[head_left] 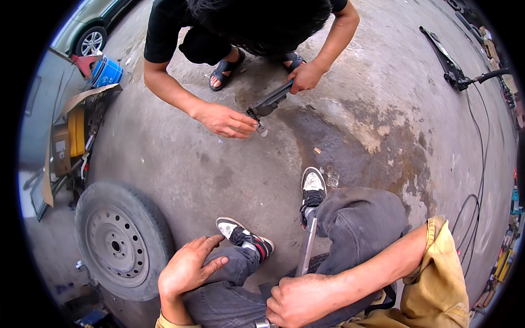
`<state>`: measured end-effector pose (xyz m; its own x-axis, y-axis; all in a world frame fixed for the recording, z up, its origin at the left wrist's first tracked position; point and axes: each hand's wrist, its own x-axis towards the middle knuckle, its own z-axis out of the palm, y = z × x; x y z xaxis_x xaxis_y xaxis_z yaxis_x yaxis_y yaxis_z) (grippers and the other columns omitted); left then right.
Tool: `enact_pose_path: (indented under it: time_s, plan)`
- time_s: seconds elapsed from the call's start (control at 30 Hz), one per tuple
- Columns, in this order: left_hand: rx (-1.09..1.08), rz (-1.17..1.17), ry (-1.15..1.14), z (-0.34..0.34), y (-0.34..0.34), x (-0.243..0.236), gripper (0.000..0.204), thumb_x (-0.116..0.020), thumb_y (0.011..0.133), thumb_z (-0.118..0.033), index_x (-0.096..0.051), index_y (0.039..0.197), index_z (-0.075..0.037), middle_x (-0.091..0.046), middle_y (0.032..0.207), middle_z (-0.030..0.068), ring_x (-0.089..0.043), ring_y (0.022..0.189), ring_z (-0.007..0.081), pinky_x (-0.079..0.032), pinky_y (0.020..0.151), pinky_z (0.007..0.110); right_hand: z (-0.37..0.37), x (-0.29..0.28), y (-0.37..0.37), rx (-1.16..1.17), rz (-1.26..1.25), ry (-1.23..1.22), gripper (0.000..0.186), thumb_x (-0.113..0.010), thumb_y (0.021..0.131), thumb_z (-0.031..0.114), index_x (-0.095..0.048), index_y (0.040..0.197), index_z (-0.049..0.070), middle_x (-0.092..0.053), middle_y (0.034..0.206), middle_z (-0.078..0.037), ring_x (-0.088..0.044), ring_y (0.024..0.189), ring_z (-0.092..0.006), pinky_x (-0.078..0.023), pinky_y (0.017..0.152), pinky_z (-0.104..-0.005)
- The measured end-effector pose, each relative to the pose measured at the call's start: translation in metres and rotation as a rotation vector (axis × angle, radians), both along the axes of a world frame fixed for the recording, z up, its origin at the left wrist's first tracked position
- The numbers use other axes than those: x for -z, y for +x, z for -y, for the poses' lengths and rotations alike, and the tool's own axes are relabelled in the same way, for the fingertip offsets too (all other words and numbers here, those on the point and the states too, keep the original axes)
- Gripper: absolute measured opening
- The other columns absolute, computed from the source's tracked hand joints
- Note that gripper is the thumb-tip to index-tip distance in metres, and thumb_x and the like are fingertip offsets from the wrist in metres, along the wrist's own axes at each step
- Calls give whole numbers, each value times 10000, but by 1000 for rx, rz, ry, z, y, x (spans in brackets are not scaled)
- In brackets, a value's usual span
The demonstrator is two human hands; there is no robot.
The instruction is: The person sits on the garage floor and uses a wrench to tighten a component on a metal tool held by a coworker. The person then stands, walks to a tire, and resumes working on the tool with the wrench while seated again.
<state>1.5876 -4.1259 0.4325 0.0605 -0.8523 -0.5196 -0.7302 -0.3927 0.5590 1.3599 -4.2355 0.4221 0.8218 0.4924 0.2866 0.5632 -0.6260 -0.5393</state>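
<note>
My right hand (pixel 303 300) is closed around a long flat-sided metal bar tool (pixel 308 246), which sticks up between my knees. A shiny metal end (pixel 263 323) shows just below that fist, at the lower edge of the picture. Over my left leg, my left hand (pixel 188 265) is open, thumb and fingers apart, holding nothing. Across from me a crouching person's hand (pixel 306 76) grips a dark elongated tool (pixel 270 101). The person's other hand (pixel 227 120) pinches a small metal piece (pixel 261 130) at the tool's end.
A wheel with its tire (pixel 117 240) lies close to my left. Beyond it are a cardboard box (pixel 61 147) and a blue bucket (pixel 106 72). A floor jack (pixel 451 71) and a dark cable (pixel 482 164) lie on the right. The concrete has a wet-looking dark patch (pixel 361 158).
</note>
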Motion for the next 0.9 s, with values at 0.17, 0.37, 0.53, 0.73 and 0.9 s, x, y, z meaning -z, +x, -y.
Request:
enact_pose_path:
  time_s: [0.17,0.37,0.53,0.73,0.9]
  plan:
    - [-53,-54,36,-5,4,3,444,-625,846,-285,-527,1173,0,-611,997,181,-612,892,311,-491,763,373,-11,16,1,-38,27,15,181,-571,701,186,-577,730,7,-569,654,-83,-604,609,-225,-468,492,-338]
    - [-96,-60,85,-8,9,4,446,-616,862,-278,-518,1190,8,-613,1019,191,-619,918,286,-494,787,362,-7,18,5,-32,16,-28,187,-561,719,196,-558,757,13,-559,650,-58,-597,597,-203,-456,470,-312]
    - [-99,-75,118,-4,5,5,443,-610,872,-257,-506,1203,17,-616,1031,183,-618,943,270,-486,808,353,-5,27,6,-28,-31,25,180,-573,708,197,-548,742,22,-558,653,-74,-602,591,-232,-491,494,-346]
    - [-114,-96,142,-2,4,8,462,-599,884,-280,-500,1227,14,-616,1060,189,-614,971,270,-475,832,352,-1,35,7,-7,-77,-2,180,-571,727,202,-537,732,25,-577,676,-102,-619,613,-267,-508,518,-384]
    - [-115,-27,58,-4,4,7,453,-602,873,-299,-529,1193,12,-624,1013,209,-622,908,304,-482,778,365,6,33,12,-28,-153,-97,153,-581,727,176,-549,773,33,-594,705,-110,-637,651,-283,-518,536,-398]
